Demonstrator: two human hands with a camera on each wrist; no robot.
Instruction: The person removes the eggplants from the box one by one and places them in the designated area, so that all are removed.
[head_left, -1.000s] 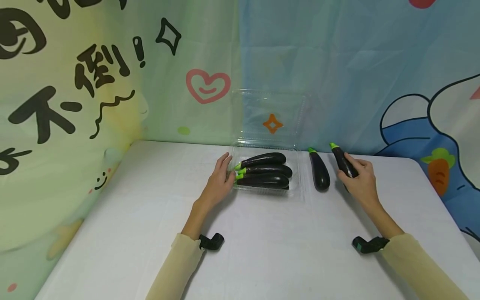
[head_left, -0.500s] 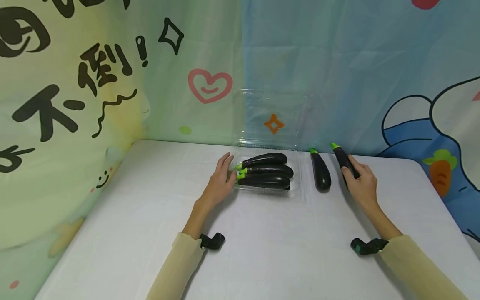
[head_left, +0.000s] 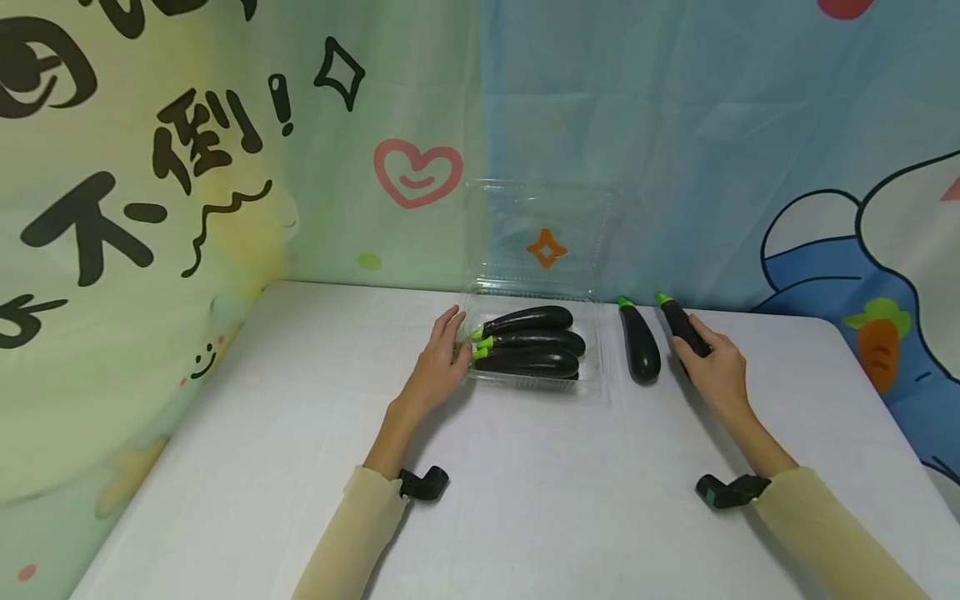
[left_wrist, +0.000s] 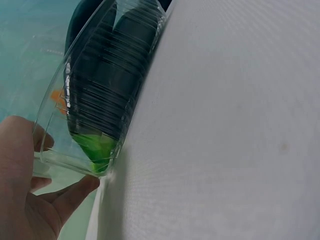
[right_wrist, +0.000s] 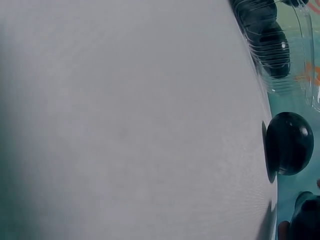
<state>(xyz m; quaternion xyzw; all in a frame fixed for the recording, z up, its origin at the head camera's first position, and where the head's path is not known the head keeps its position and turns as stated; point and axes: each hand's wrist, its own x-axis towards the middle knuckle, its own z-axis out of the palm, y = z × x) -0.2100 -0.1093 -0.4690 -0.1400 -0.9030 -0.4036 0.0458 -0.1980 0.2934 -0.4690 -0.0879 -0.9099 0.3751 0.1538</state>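
A clear plastic clamshell box point(head_left: 592, 358) stands open on the white table, with several dark eggplants point(head_left: 528, 362) with green stem ends lying sideways in it. My left hand point(head_left: 437, 367) grips the box's left end; in the left wrist view a fingertip point(left_wrist: 45, 142) shows through the clear wall and another digit is at the lower corner. A loose eggplant point(head_left: 641, 343) lies just right of the box, stem end toward the back. Further right, my right hand point(head_left: 716, 367) holds another eggplant point(head_left: 684, 323) round its body, stem end pointing away; its thick end is hidden in the hand.
The box's raised lid point(head_left: 547, 208) stands upright against the printed curtain point(head_left: 697, 167) behind the table point(head_left: 540, 492). A dark wrist camera sits at each sleeve cuff.
My right hand has shifted slightly left with its eggplant, toward the loose one. The left hand and the box have stayed in place.
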